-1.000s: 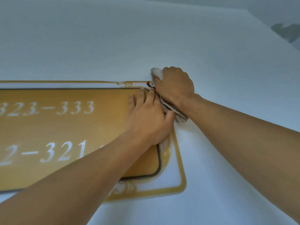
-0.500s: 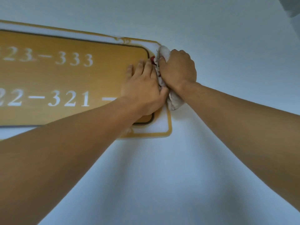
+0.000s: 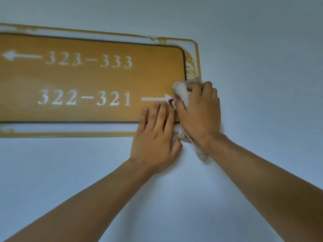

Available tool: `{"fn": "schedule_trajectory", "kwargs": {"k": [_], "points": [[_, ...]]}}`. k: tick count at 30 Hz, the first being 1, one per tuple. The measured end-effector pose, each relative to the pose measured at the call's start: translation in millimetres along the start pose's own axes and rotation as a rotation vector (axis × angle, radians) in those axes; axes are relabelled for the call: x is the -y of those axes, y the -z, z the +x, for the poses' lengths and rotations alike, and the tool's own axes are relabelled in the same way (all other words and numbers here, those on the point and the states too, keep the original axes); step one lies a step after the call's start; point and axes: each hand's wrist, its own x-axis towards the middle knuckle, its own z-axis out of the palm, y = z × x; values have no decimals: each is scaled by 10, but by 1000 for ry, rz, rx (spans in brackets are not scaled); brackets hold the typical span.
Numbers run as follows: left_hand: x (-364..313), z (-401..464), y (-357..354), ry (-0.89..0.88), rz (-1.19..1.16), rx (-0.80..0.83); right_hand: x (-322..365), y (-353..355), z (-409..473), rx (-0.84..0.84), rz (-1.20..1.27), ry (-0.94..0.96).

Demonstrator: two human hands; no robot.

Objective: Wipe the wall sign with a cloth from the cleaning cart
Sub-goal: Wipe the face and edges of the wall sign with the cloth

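right hand (image 3: pixel 199 116) + cloth (image 3: pixel 182 92): sign (image 3: pixel 87 79) top-right corner → lower-right | left hand (image 3: pixel 155 137): followed down

Soft, even, rather dim light with a cool bluish cast covers the wall (image 3: pixel 244 49); no lamp or glare spot shows. The top of the view, toward twelve o'clock, is greyer and darker, the middle paler. Faint, diffuse shadows lie beside the forearms toward six o'clock. The sign (image 3: pixel 87 77) bends and tilts toward nine o'clock from wide-angle distortion, and its white numbers look slightly soft.
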Motion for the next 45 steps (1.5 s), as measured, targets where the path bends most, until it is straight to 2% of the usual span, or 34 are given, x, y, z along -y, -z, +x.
{"fn": "schedule_trajectory", "kwargs": {"k": [6,15,20,24,27,34,38,45], "points": [[67,-482,26,-34,-24,36,230,76,-302,122,3,63],[410,-968,383,25,-113,91,580,387,-448,344,256,2],[563,-1075,434,81,-128,75,713,573,-299,251,343,36],[478,-1069,336,154,-149,61,664,655,-166,216,253,94],[402,-1128,192,129,-99,68,492,691,-58,198,166,173],[425,-1168,-29,91,-25,-20,-45,439,198,56,174,109],[355,-1177,-3,115,11,-41,-174,231,231,48,255,107],[326,-1198,2,129,35,-53,-93,-58,313,-15,252,330]]}}
